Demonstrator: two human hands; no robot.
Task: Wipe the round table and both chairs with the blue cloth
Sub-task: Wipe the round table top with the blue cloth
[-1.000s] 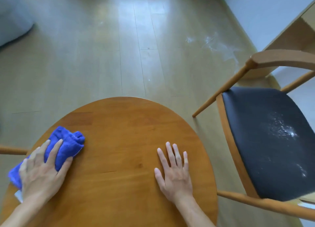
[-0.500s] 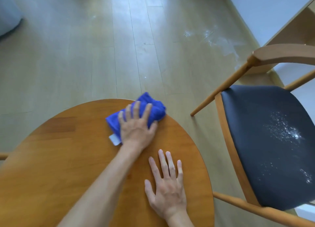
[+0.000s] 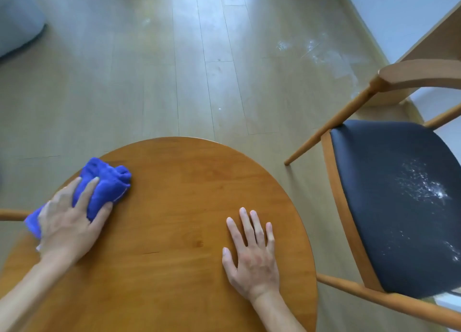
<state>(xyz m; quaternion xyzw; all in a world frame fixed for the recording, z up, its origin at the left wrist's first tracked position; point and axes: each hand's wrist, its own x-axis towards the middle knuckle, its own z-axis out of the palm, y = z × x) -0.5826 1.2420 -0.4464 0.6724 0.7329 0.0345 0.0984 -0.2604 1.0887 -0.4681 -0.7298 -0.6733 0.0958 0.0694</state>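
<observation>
Head view had the left hand (image 3: 66,228) pressing down on the bunched blue cloth (image 3: 104,185) at the round counter's (image 3: 174,207) left edge, fingers (image 3: 84,194) spread over it, while the right hand (image 3: 252,256) lay flat, fingers apart, beside the dust-speckled chair (image 3: 399,207).

Pale wood-plank floor (image 3: 149,82) catches soft daylight, with white dusty smears (image 3: 324,54) near the light blue-grey wall (image 3: 399,12). A grey upholstered shape (image 3: 17,19) sits far left.
</observation>
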